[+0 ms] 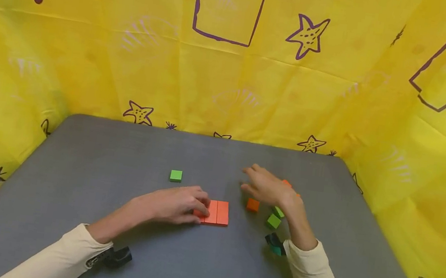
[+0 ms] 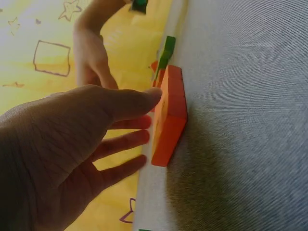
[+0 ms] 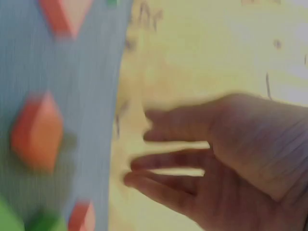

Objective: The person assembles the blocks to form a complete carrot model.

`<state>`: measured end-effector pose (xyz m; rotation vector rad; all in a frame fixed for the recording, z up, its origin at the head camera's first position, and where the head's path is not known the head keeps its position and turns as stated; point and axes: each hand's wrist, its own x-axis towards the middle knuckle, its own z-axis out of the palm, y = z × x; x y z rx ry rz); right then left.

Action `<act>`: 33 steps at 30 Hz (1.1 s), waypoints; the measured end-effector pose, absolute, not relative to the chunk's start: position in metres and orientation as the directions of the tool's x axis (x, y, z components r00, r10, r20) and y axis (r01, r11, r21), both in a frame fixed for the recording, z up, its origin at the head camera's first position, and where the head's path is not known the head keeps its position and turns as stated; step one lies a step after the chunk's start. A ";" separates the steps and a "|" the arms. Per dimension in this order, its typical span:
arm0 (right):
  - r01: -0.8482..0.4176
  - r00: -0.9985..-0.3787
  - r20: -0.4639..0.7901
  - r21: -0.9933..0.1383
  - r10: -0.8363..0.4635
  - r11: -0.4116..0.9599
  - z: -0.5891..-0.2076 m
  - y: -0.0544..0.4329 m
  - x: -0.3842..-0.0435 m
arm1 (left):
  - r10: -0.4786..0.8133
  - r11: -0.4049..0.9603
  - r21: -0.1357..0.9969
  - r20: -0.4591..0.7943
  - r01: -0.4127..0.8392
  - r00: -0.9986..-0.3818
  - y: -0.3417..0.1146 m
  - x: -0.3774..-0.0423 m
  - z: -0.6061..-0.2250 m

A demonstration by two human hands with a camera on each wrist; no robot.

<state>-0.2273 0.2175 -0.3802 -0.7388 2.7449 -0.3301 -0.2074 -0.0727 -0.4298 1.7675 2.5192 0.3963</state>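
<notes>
Potentially, uneven pressure from the left hand point(image 1: 178, 204), fingers relaxed, could skew the flat red rectangular blocks point(image 1: 222, 213), the right hand point(image 1: 268, 186) hovering empty, fingers extended.

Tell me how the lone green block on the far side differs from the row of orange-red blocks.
The lone green block is one small piece; the row of orange-red blocks is longer, with pieces side by side. The left hand reaches over the row's left end, while no hand is at the green block. Both lie flat on the grey table.
</notes>
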 end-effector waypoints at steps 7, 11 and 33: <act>-0.401 -0.891 -0.175 -0.125 -0.418 0.907 -0.392 0.259 -0.251 | 0.928 0.325 0.208 0.116 0.923 -0.353 -0.077 -0.205 -0.433; -0.416 -0.874 -0.202 -0.158 -0.442 0.896 -0.403 0.265 -0.256 | 0.928 0.328 0.223 0.108 0.918 -0.357 -0.078 -0.203 -0.434; -0.577 -0.807 -0.044 -0.150 -0.589 0.803 -0.411 0.266 -0.258 | 0.949 0.266 0.190 0.122 0.945 -0.291 -0.076 -0.212 -0.428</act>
